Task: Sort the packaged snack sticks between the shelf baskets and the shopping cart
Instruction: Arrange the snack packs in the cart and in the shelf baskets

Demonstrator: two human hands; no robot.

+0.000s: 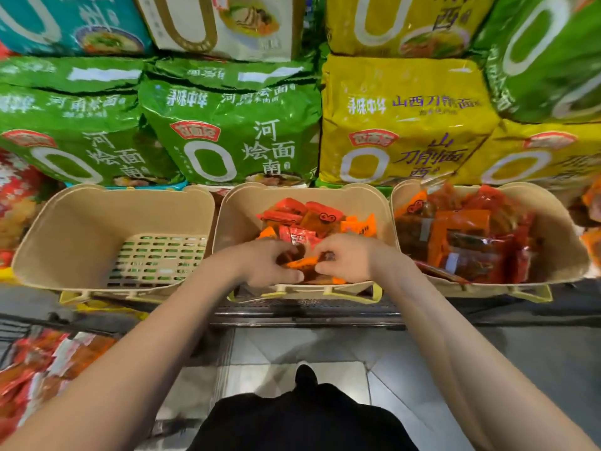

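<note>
Both hands, left hand (266,262) and right hand (348,258), curl round glossy orange snack packets (302,262) in the beige plastic middle basket (240,209); green noodle bags (234,138) read 河南烩面

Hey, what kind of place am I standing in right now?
Most likely a grocery store aisle. Stacked multipacks of instant noodles fill the shelf, three beige shelf baskets hold small snack packets, and a shopping cart with more packets stands at lower left.

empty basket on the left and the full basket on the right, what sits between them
In the head view, the middle basket sits between the empty basket and the full basket, partly filled with snack packets; both hands, left hand and right hand, are in it.
</note>
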